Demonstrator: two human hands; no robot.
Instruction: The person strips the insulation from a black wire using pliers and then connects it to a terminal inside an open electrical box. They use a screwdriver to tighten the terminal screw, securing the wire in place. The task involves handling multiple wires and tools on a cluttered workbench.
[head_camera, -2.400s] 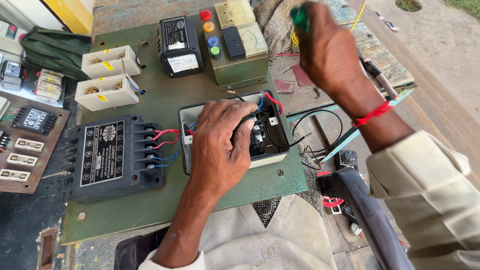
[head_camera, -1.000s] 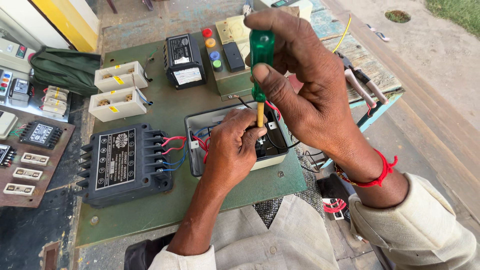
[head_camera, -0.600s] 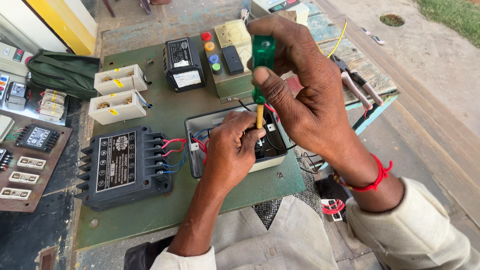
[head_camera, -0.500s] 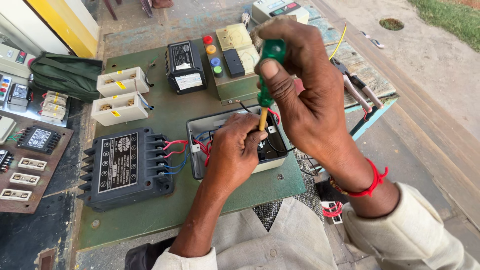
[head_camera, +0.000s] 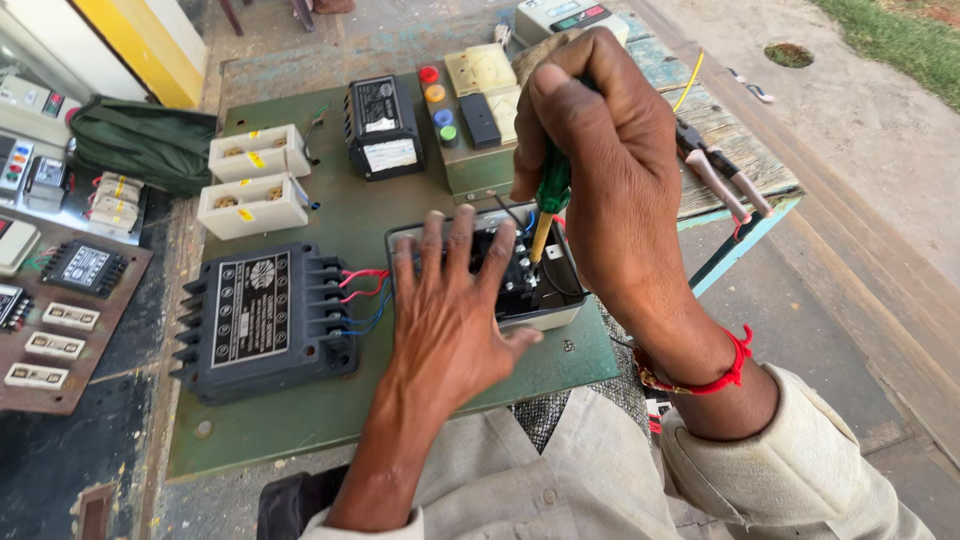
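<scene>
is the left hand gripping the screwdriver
No, the right hand grips the green screwdriver; the left hand lies flat and open on the grey box.

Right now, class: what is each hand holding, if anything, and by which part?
The right hand holds a green screwdriver by its handle. The left hand holds nothing; it rests flat on the open switch box.

The right hand hides most of the green screwdriver; its tip is lost inside the open grey box, half covered by the left hand.
</scene>
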